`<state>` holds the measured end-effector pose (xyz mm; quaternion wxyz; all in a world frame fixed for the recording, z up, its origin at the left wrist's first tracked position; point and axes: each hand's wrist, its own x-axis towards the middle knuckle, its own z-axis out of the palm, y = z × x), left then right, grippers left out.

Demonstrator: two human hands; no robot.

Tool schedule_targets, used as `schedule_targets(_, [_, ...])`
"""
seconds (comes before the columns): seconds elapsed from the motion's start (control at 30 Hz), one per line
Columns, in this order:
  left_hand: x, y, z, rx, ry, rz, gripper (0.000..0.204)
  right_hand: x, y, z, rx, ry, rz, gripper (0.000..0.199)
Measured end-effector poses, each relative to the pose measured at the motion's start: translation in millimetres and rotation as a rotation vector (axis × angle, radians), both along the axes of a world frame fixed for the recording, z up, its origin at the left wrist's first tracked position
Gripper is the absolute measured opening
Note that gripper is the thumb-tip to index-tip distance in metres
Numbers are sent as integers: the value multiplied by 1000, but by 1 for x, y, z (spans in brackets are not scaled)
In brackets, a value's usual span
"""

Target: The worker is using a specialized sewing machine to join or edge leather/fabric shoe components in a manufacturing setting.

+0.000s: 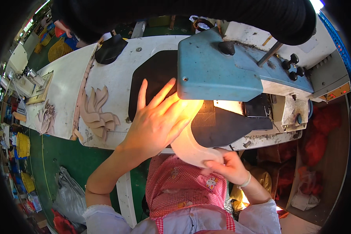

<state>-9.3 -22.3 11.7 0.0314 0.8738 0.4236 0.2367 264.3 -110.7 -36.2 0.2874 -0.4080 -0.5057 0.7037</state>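
Note:
A curved, pale beige strip of flat material [189,146] lies under the head of a blue machine [218,72], lit by a warm lamp glow. My left hand [154,123] rests on the strip's upper part with fingers spread, its thumb side close to the machine head. Some of those fingertips are lost in the bright light. At the strip's near end, my right hand [231,167] pinches it between thumb and fingers, just off the table's front edge. Beneath the machine head is a black plate [230,126] with a small gridded patch.
Left of my left hand, a fanned pile of similar curved pieces [99,113] lies on the white table [121,82]. Another bunch [46,117] sits farther left. A black hose [261,17] arches overhead. A grey plastic bag [68,195] stands on the green floor.

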Motion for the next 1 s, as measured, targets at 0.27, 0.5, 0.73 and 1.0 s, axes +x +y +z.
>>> schedule_targets(0.27, [8,-17,0,9,64,75,45,30,12,49,294,-283,-388,24])
schedule_targets(0.5, [30,-25,-1,56,53,218,48,34,46,52,820,-520,-544,16])
schedule_targets(0.73, [34,-18,1,79,67,274,46,23,61,48,956,-431,-694,30])
schedule_targets(1.0, [23,3,-9,72,104,248,48,33,71,54,1155,-584,-384,22])
